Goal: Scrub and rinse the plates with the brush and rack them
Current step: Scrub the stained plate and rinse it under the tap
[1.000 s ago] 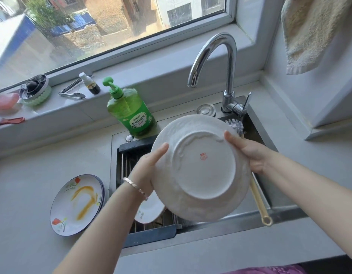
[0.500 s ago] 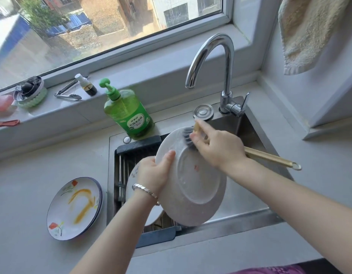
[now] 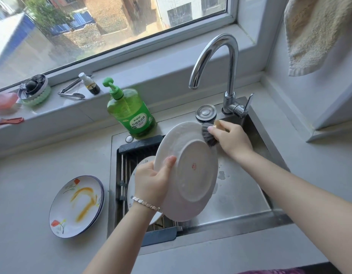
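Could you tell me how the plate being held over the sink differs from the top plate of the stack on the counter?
The held plate is tilted up on edge in the left hand, underside showing; the counter plate lies flat, face up. The held plate's underside is plain white with a small red mark; the counter plate shows painted flowers and yellow-orange smears. The brush in the right hand touches the held plate; nothing touches the counter plate. Both are round.

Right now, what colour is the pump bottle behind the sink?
Green: the dish soap bottle has a green pump and green label, seen in the head view.
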{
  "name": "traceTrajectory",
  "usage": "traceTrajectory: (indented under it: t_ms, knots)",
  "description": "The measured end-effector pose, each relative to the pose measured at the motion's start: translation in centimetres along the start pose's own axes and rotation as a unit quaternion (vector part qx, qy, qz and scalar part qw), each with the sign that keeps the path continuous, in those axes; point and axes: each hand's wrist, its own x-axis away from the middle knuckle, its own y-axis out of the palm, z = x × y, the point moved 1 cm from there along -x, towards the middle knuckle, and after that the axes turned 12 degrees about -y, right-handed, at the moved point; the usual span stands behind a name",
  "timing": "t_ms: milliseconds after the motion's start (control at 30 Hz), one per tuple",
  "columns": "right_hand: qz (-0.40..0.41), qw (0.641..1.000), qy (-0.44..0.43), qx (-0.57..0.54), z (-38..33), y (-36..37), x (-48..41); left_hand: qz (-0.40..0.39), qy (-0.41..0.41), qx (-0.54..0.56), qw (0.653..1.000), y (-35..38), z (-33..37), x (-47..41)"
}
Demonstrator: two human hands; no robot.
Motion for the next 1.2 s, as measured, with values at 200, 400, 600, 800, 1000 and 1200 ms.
traceTrajectory:
  t_ms: [200,400,600,800,1000,1200]
  knots:
    - [-0.010,0.997,-0.043,-0.056,-0.1,1.1,0.2,0.010,0.006,0.024,1.000,-0.1,0.8,-0.2]
    - [0.014,0.997,0.039,-0.063,2.2,0.0,-0.1,0.020,-0.057,0.156,0.986,-0.9,0.6,-0.4]
    - [-0.014,1.000,-0.022,0.006,1.3,-0.2,2.1,0.055,-0.097,0.240,0.964,-2.1,0.5,-1.4]
    - [0.023,0.999,-0.022,0.022,-1.4,-1.0,0.6,0.059,-0.106,0.259,0.958,-1.9,0.5,-1.5]
    - [-0.108,0.984,-0.078,0.117,0.5,0.9,5.3,0.138,-0.164,0.240,0.947,-2.8,0.5,-2.4]
    - [-0.081,0.988,-0.068,0.113,-0.7,0.4,4.0,0.169,-0.296,0.294,0.893,-2.0,0.5,-2.5]
